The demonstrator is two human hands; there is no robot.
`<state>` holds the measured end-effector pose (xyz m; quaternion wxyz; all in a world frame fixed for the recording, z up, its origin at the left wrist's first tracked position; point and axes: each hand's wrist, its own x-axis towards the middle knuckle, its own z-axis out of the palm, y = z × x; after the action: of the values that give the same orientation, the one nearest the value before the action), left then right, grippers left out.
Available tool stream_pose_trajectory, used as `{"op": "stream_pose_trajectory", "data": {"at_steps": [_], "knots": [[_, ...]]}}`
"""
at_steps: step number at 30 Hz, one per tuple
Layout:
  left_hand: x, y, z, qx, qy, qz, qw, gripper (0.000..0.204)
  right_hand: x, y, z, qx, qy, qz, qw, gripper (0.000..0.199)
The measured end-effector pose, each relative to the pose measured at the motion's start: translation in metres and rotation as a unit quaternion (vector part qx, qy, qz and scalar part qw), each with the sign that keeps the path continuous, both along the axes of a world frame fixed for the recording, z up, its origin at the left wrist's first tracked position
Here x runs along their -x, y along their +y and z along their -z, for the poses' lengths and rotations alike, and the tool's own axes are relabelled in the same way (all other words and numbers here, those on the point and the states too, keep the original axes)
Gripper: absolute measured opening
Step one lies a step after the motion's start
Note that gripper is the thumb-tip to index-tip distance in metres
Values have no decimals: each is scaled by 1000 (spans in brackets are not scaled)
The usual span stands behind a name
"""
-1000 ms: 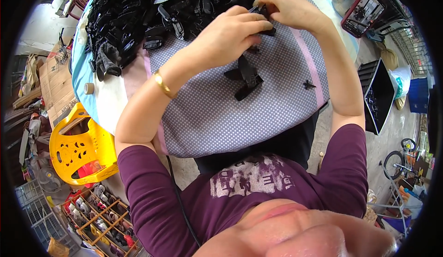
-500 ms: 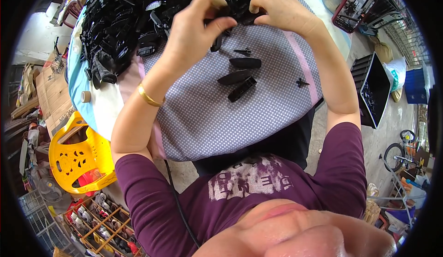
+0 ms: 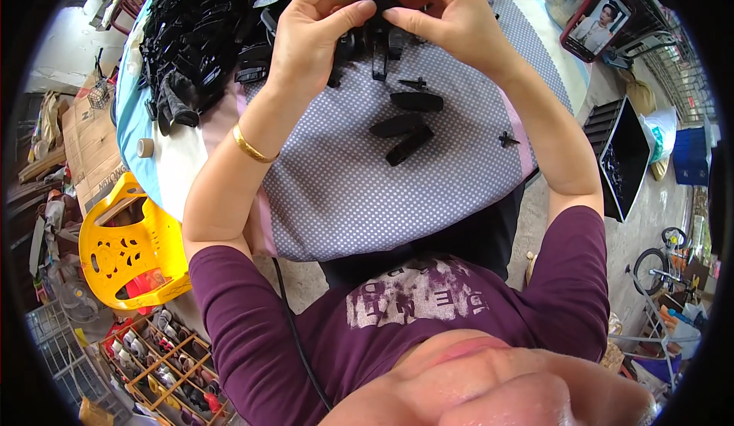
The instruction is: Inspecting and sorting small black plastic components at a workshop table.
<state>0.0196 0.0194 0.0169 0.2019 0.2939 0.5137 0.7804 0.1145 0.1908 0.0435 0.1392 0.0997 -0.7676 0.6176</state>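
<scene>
My left hand (image 3: 317, 29) and my right hand (image 3: 451, 17) meet at the far side of the cloth, fingers pinched together around a small black plastic part (image 3: 378, 40). Its exact kind I cannot make out. Tan coverings wrap some fingertips on both hands. On the dotted grey cloth (image 3: 329, 189) nearer me lie a black oval piece (image 3: 417, 102), another long black piece (image 3: 395, 125) and a black piece set at a slant (image 3: 410, 145). A little black pronged part (image 3: 414, 84) rests just beyond them, and a second pronged part (image 3: 508, 140) lies at the right.
A large heap of black plastic parts (image 3: 191, 44) covers the table's far left. Dark gloves (image 3: 180, 99) and a tape roll (image 3: 145, 148) lie at its edge. A phone (image 3: 598, 19) stands far right, above a black bin (image 3: 623, 158). A yellow chair (image 3: 126, 250) is at left.
My hands were apart, the left one blurred; they have come together at the black part. The picture on the phone is different.
</scene>
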Motion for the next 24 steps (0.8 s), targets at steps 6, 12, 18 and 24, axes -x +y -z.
{"op": "stream_pose_trajectory", "data": {"at_steps": [6, 12, 18, 24], "knots": [[-5, 2, -4, 15, 83, -43, 996, 37, 2, -5, 7, -20, 44, 58, 997, 24], [-19, 7, -11, 35, 6, -48, 998, 43, -6, -8, -4, -231, 156, 104, 955, 20], [-22, 5, -24, -6, 12, -20, 1000, 41, 5, -8, 13, -200, 179, 170, 948, 27], [-20, -1, -27, 5, 86, 34, 996, 43, 0, -5, 15, -112, 3, -11, 994, 26]]}}
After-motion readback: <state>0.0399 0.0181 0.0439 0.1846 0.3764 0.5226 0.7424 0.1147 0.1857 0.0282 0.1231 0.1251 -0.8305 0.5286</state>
